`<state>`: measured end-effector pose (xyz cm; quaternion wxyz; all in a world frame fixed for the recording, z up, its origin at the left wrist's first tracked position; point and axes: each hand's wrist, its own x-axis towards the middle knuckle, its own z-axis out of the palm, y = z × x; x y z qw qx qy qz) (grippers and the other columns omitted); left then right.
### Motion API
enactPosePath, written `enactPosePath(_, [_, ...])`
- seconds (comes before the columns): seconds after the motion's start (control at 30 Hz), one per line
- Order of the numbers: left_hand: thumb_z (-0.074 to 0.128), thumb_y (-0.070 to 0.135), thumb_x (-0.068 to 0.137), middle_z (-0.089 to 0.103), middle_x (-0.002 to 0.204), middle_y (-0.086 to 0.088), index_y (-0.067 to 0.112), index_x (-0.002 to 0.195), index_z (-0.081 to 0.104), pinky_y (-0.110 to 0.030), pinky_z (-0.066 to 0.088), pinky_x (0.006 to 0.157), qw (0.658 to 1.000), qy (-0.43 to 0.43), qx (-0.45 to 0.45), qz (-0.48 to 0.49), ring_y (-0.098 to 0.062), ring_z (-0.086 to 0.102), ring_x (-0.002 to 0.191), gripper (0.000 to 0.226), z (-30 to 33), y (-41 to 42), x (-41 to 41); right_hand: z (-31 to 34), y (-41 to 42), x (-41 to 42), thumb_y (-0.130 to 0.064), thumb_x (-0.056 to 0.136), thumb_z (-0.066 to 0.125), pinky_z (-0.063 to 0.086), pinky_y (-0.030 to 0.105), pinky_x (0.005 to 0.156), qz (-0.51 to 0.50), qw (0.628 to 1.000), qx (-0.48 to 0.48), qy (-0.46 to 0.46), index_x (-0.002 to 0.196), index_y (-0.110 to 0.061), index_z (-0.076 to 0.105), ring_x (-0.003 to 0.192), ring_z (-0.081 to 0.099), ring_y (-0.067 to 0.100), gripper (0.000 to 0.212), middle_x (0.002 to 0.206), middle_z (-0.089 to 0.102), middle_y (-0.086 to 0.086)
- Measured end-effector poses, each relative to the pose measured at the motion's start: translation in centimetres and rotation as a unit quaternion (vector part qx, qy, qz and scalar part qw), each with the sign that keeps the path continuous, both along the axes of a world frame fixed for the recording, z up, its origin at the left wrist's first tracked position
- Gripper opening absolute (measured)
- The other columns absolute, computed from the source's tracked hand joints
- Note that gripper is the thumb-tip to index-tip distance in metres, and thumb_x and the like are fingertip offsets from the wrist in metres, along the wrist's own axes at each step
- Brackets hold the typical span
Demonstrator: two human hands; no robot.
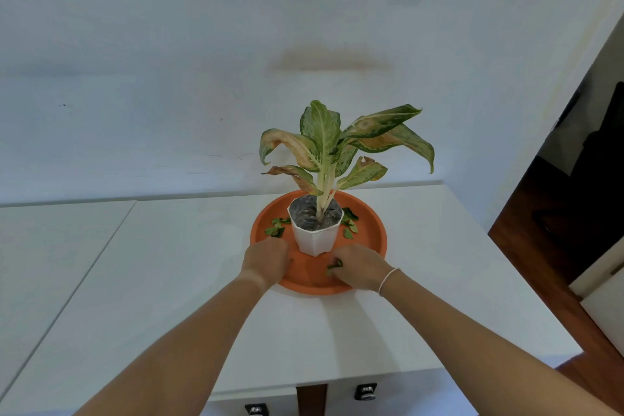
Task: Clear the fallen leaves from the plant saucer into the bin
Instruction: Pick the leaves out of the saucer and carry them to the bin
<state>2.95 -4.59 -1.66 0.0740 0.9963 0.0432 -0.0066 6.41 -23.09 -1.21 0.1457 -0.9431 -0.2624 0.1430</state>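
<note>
My right hand (359, 267) pinches small green leaves (334, 266) over the orange saucer (371, 236); my left hand (266, 258) curls closed, contents hidden.

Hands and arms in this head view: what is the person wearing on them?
Both forearms are bare, with no sleeves, gloves, rings or watch in view. The left hand has nothing on its wrist. The right hand has a thin white bracelet around its wrist.

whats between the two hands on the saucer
In the head view, the white pot stands between the left hand and right hand, bare orange saucer before it.
</note>
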Motion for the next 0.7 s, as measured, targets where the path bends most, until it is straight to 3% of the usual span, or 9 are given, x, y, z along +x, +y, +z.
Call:
enactPosePath(0.13, [0.040, 0.017, 0.091, 0.066, 0.089, -0.007, 0.015, 0.077, 0.056, -0.032, 0.045, 0.067, 0.990, -0.014, -0.138, 0.030, -0.021, 0.059, 0.078, 0.022, 0.0, 0.6, 0.5, 0.4, 0.1, 0.3, -0.027, 0.086, 0.063, 0.037, 0.022, 0.066, -0.103, 0.978, 0.158, 0.093, 0.070, -0.019, 0.055, 0.081, 0.050, 0.016, 0.020, 0.081, 0.056, 0.000])
enactPosePath(0.3, [0.047, 0.023, 0.088, 0.054, 0.072, 0.005, 0.017, 0.076, 0.054, -0.021, 0.037, 0.056, 0.950, -0.013, -0.294, 0.106, -0.014, 0.052, 0.071, 0.015, 0.5, 1.5, 0.9, 1.5, 0.1, 0.3, -0.027, 0.086, 0.064, 0.030, 0.012, 0.036, -0.189, 0.918, 0.278, 0.209, 0.062, -0.019, 0.046, 0.051, 0.038, 0.008, 0.031, 0.059, 0.041, -0.006])
enactPosePath(0.43, [0.055, 0.021, 0.084, 0.054, 0.077, 0.007, 0.016, 0.076, 0.057, -0.022, 0.039, 0.058, 0.898, -0.007, -0.410, 0.161, -0.007, 0.049, 0.069, 0.010, 0.7, 1.9, 0.8, 1.5, -0.2, 0.0, -0.021, 0.089, 0.060, 0.021, 0.015, 0.032, -0.232, 0.809, 0.387, 0.376, 0.068, -0.015, 0.047, 0.038, 0.031, 0.006, 0.026, 0.057, 0.041, -0.002])
enactPosePath(0.53, [0.055, 0.017, 0.084, 0.052, 0.073, 0.001, 0.016, 0.074, 0.052, -0.023, 0.037, 0.048, 0.847, -0.007, -0.498, 0.188, -0.012, 0.046, 0.061, 0.011, 0.9, 2.0, 0.4, 1.4, -0.1, -0.3, -0.016, 0.091, 0.053, 0.023, 0.016, 0.031, -0.256, 0.723, 0.441, 0.466, 0.076, -0.013, 0.048, 0.037, 0.031, 0.007, 0.016, 0.058, 0.046, 0.000])
enactPosePath(0.7, [0.049, 0.012, 0.086, 0.037, 0.062, -0.001, 0.015, 0.073, 0.045, -0.021, 0.025, 0.039, 0.800, 0.020, -0.564, 0.203, -0.013, 0.032, 0.049, 0.014, 1.0, 2.0, -0.3, 1.1, -0.1, -0.6, -0.009, 0.088, 0.050, 0.028, 0.016, 0.031, -0.275, 0.651, 0.500, 0.500, 0.080, -0.007, 0.051, 0.037, 0.033, 0.008, 0.008, 0.063, 0.055, 0.005])
